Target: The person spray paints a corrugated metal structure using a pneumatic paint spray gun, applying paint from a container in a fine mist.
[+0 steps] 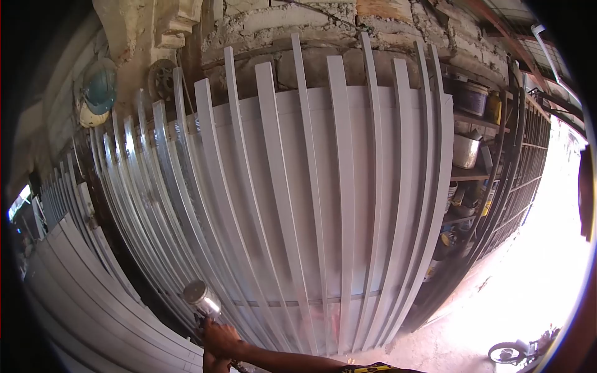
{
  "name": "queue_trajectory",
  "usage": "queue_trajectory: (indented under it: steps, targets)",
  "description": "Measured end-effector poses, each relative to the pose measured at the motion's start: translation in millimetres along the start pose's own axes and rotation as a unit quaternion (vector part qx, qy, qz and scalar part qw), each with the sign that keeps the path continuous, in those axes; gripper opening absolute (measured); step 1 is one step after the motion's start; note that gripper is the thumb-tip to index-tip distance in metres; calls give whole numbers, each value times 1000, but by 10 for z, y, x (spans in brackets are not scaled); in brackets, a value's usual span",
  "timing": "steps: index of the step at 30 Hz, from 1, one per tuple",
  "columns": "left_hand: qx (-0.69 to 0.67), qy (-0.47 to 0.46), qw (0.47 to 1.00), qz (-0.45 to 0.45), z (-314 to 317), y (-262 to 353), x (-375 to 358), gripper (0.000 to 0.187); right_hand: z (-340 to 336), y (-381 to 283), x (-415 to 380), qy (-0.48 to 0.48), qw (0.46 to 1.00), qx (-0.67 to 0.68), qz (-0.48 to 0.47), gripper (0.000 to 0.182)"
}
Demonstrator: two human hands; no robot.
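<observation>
A spray gun with a round metal cup (203, 299) is near the bottom left of the head view, beside the grey slats. My right hand (222, 339) is closed on the gun below the cup, its forearm reaching in from the lower right. Just beneath it, at the bottom edge, part of my left hand or wrist (214, 362) shows, with its fingers hidden. Tall grey metal slats (345, 186) stand upright in front of a pale grey panel (317, 155). Shinier, bare-looking slats (163, 143) are on the left side of the row.
Grey long panels (81, 292) lean at the lower left. Helmets (99, 90) hang on the rough wall (267, 28). Shelves with pots and cans (466, 151) stand right of the slats, beside a dark metal grille (528, 168). A motorcycle wheel (507, 353) shows at the lower right.
</observation>
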State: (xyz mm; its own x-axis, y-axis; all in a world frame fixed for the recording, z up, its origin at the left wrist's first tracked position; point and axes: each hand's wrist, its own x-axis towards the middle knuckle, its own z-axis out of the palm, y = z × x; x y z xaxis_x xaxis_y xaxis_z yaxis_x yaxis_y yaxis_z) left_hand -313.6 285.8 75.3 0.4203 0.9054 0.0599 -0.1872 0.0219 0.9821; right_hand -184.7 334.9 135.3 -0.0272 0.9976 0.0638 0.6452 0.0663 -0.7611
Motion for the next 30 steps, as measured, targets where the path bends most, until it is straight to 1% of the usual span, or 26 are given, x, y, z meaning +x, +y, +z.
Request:
queue_trajectory:
  steps: [1,2,3,5,6,7,9,12,13,15,17,18,19,20,21,22,23,24,25,26,28,29,30]
  targets:
    - [25,20,999,16,-32,-107,-14,57,67,41,-11,-8,1000,-1,4,57]
    - [51,40,997,32,8,-85,-18,56,72,39,-23,-17,1000,-1,8,58]
    - [93,25,995,38,16,-33,-26,56,61,45,-18,-31,999,5,8,60]
    - [80,81,993,-41,113,32,-10,55,28,46,-36,-59,998,16,10,65]
    - [72,109,988,-81,140,44,-17,55,67,69,-19,-55,998,12,7,66]
    - [132,118,984,-12,59,-88,40,55,149,119,17,-50,999,7,5,68]
    - [250,131,951,122,130,-39,183,55,209,130,29,-42,999,5,4,70]
    - [374,180,905,91,221,60,19,56,280,182,37,-42,999,6,8,74]
    - [403,186,892,84,139,-23,9,56,179,107,-48,-50,999,5,8,75]
    - [432,169,881,97,-178,-405,-59,56,159,92,-148,-76,997,-5,17,78]
    - [457,123,871,133,-671,-984,-69,56,320,157,-165,-106,994,-20,33,82]
    - [485,92,855,159,-881,-1261,-39,56,385,246,-180,-96,995,34,-23,80]
    - [383,168,906,54,-372,-759,-136,45,505,393,-196,-85,989,89,-78,79]
    - [459,193,867,19,-255,-574,-162,39,773,633,-205,-72,978,144,-132,77]
    - [530,214,821,-16,-190,-480,-171,33,1555,1233,-3,-114,968,-31,-220,79]
    - [596,231,767,-52,-125,-375,-193,28,1510,1329,-78,-141,976,-7,-165,77]
    - [594,252,763,-43,-26,-220,-252,22,1362,1442,-275,-167,980,17,-108,75]
    - [476,249,837,-103,-184,-317,-270,27,1140,1552,-553,-193,979,39,-49,73]
    - [447,262,851,-89,-277,-364,-280,29,871,1645,-834,-218,974,61,11,72]
    - [418,274,863,-75,-354,-390,-327,32,658,1755,-1065,-241,964,83,72,71]
    - [483,258,837,7,-474,-288,-422,37,527,2198,-1533,-256,952,-33,166,72]
    - [370,273,883,-99,-428,-51,-419,39,671,2706,-1818,-263,944,-56,190,74]
    - [441,280,853,-4,-395,92,-457,39,865,3296,-2162,-270,935,-78,216,75]
